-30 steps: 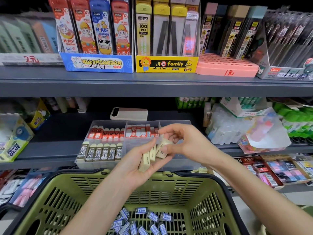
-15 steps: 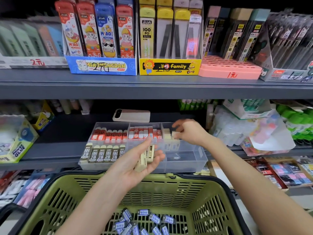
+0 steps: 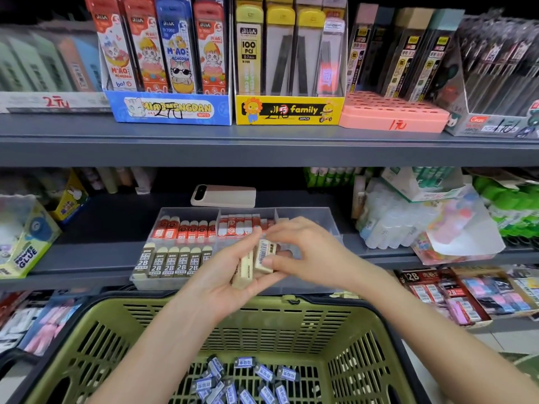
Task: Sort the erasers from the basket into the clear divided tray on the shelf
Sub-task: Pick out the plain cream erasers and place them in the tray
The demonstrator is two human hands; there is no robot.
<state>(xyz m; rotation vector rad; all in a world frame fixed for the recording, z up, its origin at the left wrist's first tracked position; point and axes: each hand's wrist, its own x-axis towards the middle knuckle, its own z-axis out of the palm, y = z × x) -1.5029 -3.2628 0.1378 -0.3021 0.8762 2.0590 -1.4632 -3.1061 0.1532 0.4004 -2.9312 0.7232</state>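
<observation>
My left hand (image 3: pixel 221 282) holds a few cream erasers (image 3: pixel 243 268) upright in its palm, just above the far rim of the green basket (image 3: pixel 96 330). My right hand (image 3: pixel 309 252) pinches one cream eraser with a barcode (image 3: pixel 264 256) that still rests against the others. Behind both hands stands the clear divided tray (image 3: pixel 309 218) on the lower shelf, with red erasers (image 3: pixel 186 230) and 2B erasers (image 3: pixel 172 263) in rows. Blue-labelled erasers (image 3: pixel 245 380) lie on the basket floor.
A beige phone (image 3: pixel 224 196) lies behind the tray. Glue boxes (image 3: pixel 26 243) stand at the left and glue bottles (image 3: pixel 393 225) at the right. The upper shelf (image 3: pixel 262 147) carries pencil-lead boxes. More stationery packs (image 3: pixel 455 295) lie below at the right.
My right hand has come back from the tray's back right compartment to my left hand and pinches another cream eraser there. The left hand has stayed almost still.
</observation>
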